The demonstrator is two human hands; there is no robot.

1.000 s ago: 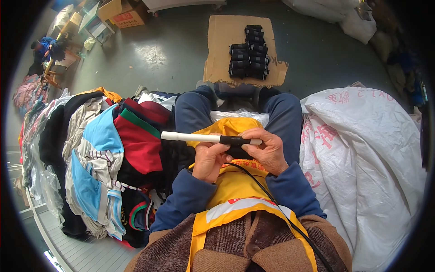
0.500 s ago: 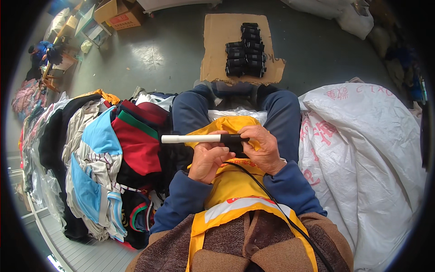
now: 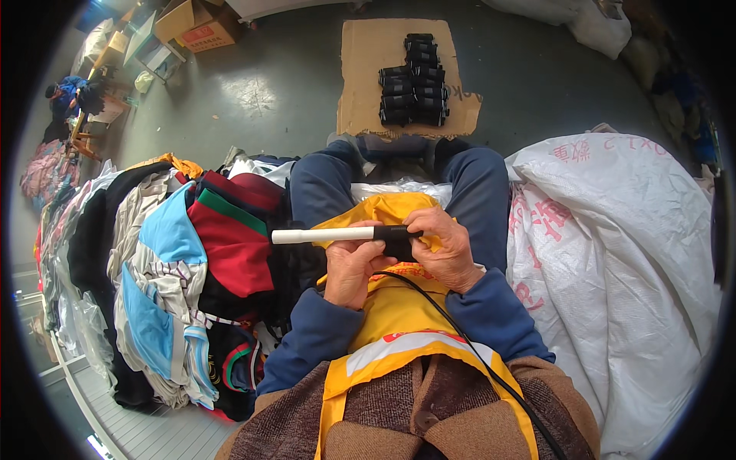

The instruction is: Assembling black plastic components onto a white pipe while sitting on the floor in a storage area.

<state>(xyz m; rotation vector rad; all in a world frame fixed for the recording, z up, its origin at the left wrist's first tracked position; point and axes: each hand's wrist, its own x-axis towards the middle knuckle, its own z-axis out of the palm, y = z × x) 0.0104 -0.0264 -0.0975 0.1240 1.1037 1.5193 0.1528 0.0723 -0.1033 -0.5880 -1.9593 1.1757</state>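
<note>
In front of my lap a white rod (image 3: 326, 235), shaped like a thick tube, lies level from left to right. A black ribbed piece (image 3: 392, 232), seemingly knit cloth, sits around its right end and hangs a little below it. My left hand (image 3: 351, 268) is closed under the rod, its thumb against the lower edge where white meets black. With fingers pinched, my right hand (image 3: 445, 247) grips the black piece at its right end. The fingertips behind the rod are partly hidden.
On the floor ahead, a cardboard sheet (image 3: 360, 84) bears several black rolled bundles (image 3: 414, 88). Heaped garments (image 3: 169, 222) are at my left, a large white woven sack (image 3: 613, 268) at my right. A black cable (image 3: 452, 326) runs down over my yellow apron (image 3: 383, 318).
My left thumb has shifted up against the rod and the black piece. The black piece's ribs now show more plainly near my right fingers. The rod stays nearly in place.
</note>
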